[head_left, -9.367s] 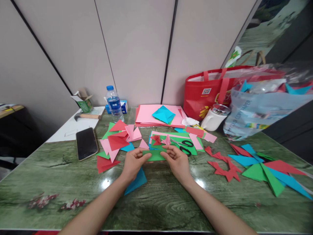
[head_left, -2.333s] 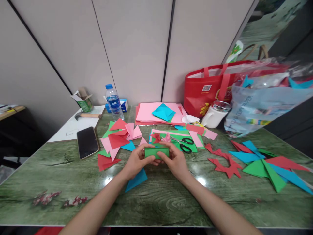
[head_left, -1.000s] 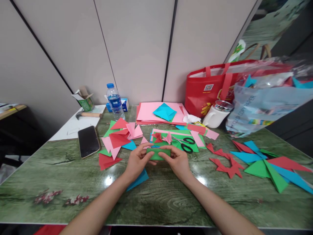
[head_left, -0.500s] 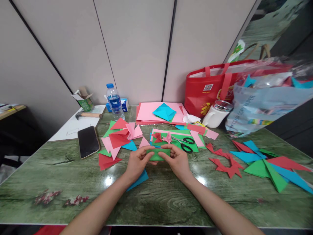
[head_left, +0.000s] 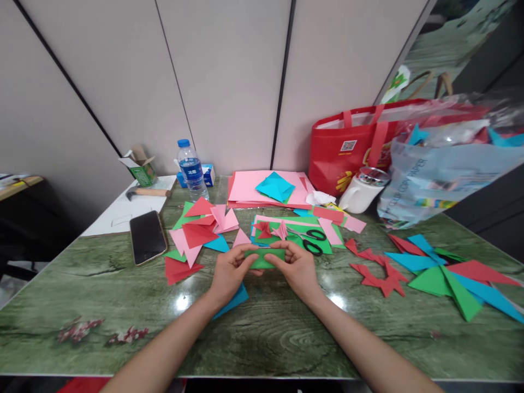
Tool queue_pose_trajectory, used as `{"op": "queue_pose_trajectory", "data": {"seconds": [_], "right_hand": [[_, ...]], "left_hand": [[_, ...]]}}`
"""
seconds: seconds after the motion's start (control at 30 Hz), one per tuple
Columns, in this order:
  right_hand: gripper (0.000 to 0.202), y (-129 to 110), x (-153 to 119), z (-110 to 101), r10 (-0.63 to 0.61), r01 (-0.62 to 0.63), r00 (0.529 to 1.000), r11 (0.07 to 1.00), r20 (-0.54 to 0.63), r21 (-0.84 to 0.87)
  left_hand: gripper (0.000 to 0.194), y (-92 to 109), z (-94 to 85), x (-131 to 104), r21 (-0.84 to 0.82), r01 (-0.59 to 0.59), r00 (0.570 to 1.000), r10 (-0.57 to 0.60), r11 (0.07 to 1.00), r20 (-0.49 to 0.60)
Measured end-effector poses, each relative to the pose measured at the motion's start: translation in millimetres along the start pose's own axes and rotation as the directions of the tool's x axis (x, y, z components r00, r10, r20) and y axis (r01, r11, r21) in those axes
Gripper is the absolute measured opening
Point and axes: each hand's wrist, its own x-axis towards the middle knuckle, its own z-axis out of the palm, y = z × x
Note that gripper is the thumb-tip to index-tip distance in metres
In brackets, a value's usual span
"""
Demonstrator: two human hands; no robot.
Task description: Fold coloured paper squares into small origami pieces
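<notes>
Between my two hands is a small folded strip of green paper [head_left: 266,258], held level above the table. My left hand [head_left: 231,273] pinches its left end, thumb in front and fingers behind. At the right end, my right hand [head_left: 298,272] grips it the same way. Just beyond the fingers lie scissors [head_left: 313,242] with black handles, on green and pink sheets, beside small red and pink folded pieces [head_left: 280,230]. A blue paper piece [head_left: 233,301] is partly hidden under my left wrist. Left of my hands spreads a pile of red, pink, green and blue folded papers [head_left: 200,232].
A phone [head_left: 148,238], a hammer [head_left: 148,191] and a water bottle [head_left: 192,172] are at the left. Pink sheets [head_left: 245,188] lie by the wall. A white mug [head_left: 362,191], a red bag [head_left: 331,150], a plastic bag [head_left: 446,183] and cut paper [head_left: 434,284] occupy the right.
</notes>
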Motion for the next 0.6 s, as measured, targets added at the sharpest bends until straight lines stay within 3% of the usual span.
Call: {"op": "queue_pose_trajectory", "data": {"seconds": [0.33,0.5,0.6], "right_hand": [[0.022,0.8,0.5,-1.4,-0.012,0.012,1.0,0.999,0.012,-0.049],[0.02,-0.9,0.2,-1.4,-0.016,0.016,1.0,0.996,0.006,-0.091],[0.021,-0.5,0.4,-1.2,-0.012,0.012,1.0,0.997,0.006,-0.081]], "left_hand": [[0.018,-1.2,0.2,0.1,-0.019,-0.003,1.0,0.003,1.0,0.01],[0.029,-2.7,-0.5,0.5,-0.043,0.001,1.0,0.0,0.999,0.027],[0.024,-3.9,-1.0,0.5,-0.025,-0.018,0.999,0.018,1.0,0.032]]}}
